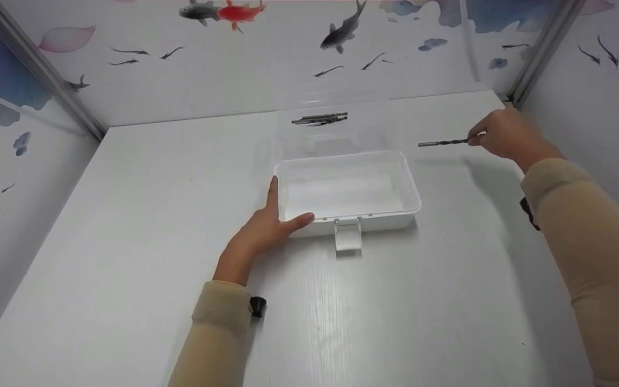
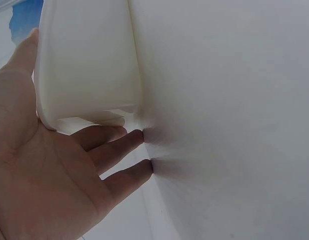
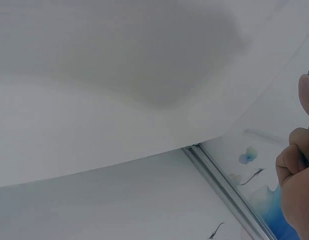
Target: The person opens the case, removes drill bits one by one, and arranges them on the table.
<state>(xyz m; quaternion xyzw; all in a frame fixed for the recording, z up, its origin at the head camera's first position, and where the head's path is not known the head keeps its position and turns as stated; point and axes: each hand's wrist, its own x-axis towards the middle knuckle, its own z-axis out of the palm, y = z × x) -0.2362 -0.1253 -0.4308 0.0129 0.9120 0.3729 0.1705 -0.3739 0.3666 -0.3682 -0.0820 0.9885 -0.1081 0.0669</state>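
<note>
My left hand (image 1: 266,228) rests against the near left corner of a white plastic box (image 1: 374,221). Its thumb touches the front rim and its spread, fairly straight fingers lie along the left side, as the left wrist view of the hand (image 2: 49,170) also shows. The box's inside is bare. Raised over the table's far right, my right hand (image 1: 508,134) pinches one end of a drill bit (image 1: 441,143), its plain shank pointing left. In the right wrist view the hand (image 3: 299,185) shows only partly at the edge.
Behind the box lies its clear lid (image 1: 331,144), folded back. Several drill bits (image 1: 321,119) lie in a pile at the lid's far part; I cannot tell whether in it or behind. A white latch (image 1: 348,236) hangs at the front. Printed panels wall the white table (image 1: 127,242).
</note>
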